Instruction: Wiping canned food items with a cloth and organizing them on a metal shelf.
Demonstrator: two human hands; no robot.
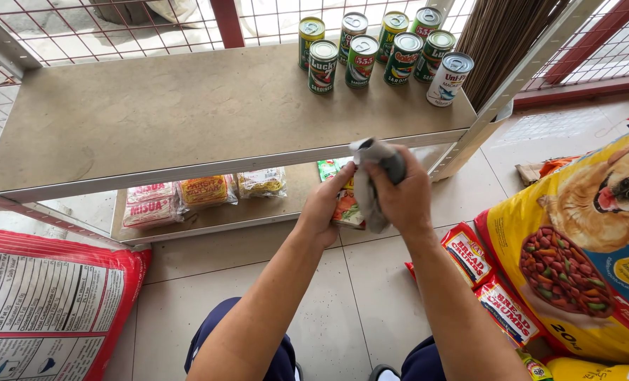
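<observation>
The right hand (402, 194) is gripping a grey cloth (372, 176) with its fingers curled tight around it, just in front of the shelf (187, 113) edge. The left hand (325, 204) is pinching the cloth's near side (fingers closed on it). Cans (381, 49) are standing at the shelf's far right corner
</observation>
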